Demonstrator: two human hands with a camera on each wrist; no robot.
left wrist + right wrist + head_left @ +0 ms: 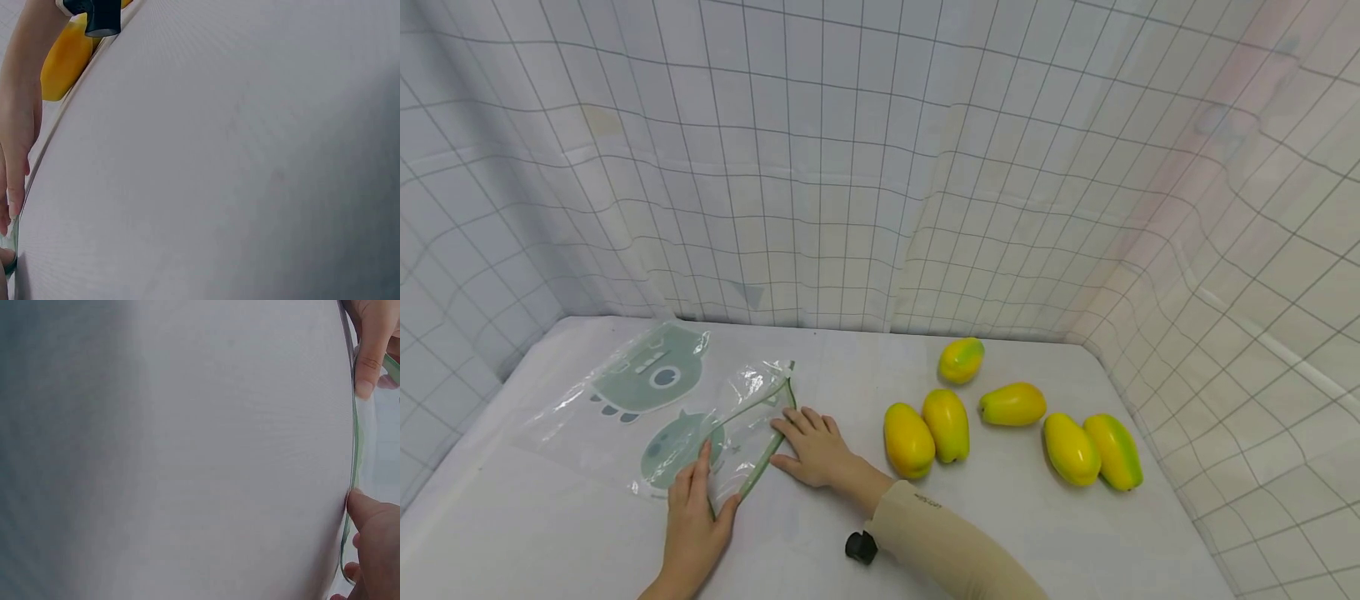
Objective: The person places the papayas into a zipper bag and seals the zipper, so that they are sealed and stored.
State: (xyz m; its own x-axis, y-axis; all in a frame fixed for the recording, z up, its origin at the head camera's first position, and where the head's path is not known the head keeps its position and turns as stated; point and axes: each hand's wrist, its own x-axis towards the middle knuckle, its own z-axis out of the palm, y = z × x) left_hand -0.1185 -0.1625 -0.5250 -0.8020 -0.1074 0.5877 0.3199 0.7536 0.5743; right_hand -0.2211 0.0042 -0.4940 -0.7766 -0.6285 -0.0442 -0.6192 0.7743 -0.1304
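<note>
A clear plastic zip bag [741, 408] with green edging and pale green cartoon prints lies flat, its mouth spread into a wedge facing right. My left hand [692, 523] is at the mouth's near corner, index finger along the farther lip, thumb beside the nearer lip. My right hand [814, 448] lies over the right lip, fingers extended, pointing left. In the right wrist view, the right thumb [369, 512] touches the green rim [357, 450]; the left thumb [369, 369] is farther along it. In the left wrist view, the right hand [19, 137] points down toward the rim.
Several yellow-green mangoes lie on the right of the white table [820, 533], the closest being a mango [909, 440] near my right forearm. A black device [861, 547] sits at that sleeve. Another printed clear bag [651, 371] lies farther left. Gridded curtains [850, 183] surround the table.
</note>
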